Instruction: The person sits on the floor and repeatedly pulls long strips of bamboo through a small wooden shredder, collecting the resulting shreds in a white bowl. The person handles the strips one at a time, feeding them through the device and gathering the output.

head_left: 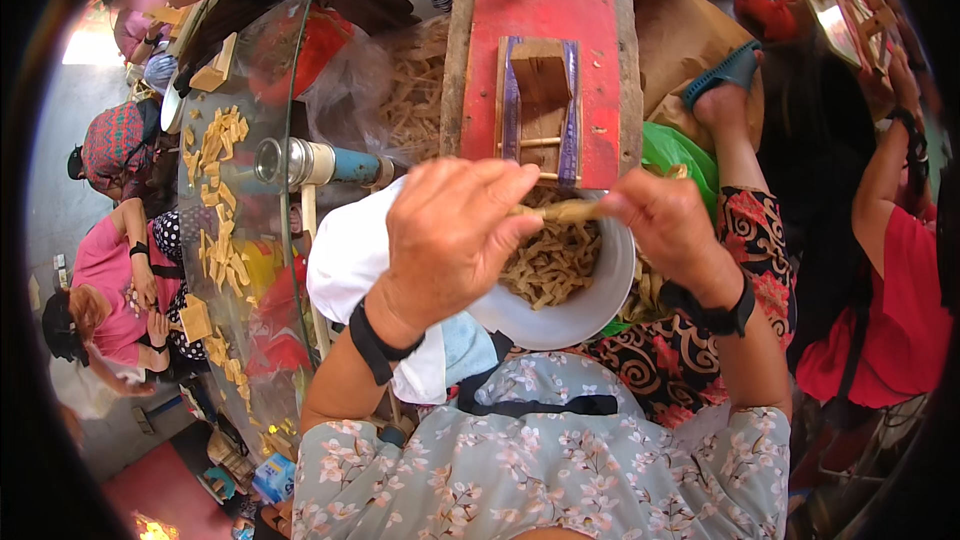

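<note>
A tan, twisted strip (566,211) stretches between my two hands, above a white bowl (551,330). My left hand (461,229) pinches its one end between thumb and fingers, and my right hand (667,221) grips the other. Many short tan pieces (551,266) lie in the bowl. Just beyond my hands, a wooden block (540,73) stands on a small board with purple-printed edges (510,109) and thin sticks (538,142) across it. That board rests on a red-painted bench (480,30). The material of the strip cannot be told.
On the left, a glass tabletop (262,270) holds rows of tan pieces (225,240). A metal-and-blue cylinder (322,165) and a white cloth (349,247) lie left of my hands. A green bag (682,154) is at the right. Several people sit around.
</note>
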Available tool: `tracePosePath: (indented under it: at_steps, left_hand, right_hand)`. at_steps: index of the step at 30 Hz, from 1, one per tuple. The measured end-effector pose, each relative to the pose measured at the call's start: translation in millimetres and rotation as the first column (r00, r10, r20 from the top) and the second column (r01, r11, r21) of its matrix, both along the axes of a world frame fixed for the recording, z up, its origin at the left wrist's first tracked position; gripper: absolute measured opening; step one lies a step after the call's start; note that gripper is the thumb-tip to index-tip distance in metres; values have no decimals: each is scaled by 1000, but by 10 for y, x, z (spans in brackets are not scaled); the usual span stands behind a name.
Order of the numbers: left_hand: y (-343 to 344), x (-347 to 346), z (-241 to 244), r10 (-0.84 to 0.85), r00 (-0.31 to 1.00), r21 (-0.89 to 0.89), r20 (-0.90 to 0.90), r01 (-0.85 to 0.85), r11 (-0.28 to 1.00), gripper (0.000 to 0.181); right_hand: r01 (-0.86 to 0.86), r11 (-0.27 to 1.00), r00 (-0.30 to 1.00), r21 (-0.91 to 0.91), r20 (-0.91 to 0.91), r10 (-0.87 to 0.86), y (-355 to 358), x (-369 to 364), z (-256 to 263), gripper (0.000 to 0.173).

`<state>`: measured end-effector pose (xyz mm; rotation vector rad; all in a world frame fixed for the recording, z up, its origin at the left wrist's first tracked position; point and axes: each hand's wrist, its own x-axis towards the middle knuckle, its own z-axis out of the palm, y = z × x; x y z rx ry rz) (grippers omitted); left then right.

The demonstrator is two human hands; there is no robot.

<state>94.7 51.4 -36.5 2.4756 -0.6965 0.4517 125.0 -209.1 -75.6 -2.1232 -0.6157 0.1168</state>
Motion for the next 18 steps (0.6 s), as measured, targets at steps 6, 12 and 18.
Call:
tracePosePath:
  at_steps: [6, 12, 18]
  left_hand:
    - [-198, -372, -117, -177, 804, -297, -567, 0, 955, 14]
    - [103, -611, 47, -697, 474, -820, -537, -489, 299, 24]
    - [-97, -663, 216, -821, 527, -940, -220, -341, 33, 17]
  right_hand:
    - [-248, 969, 956, 8, 162, 243, 152, -185, 110, 16]
    - [-178, 984, 907, -27, 383, 174, -116, -250, 129, 21]
    - [-315, 941, 947, 125, -30, 321, 59, -607, 39, 16]
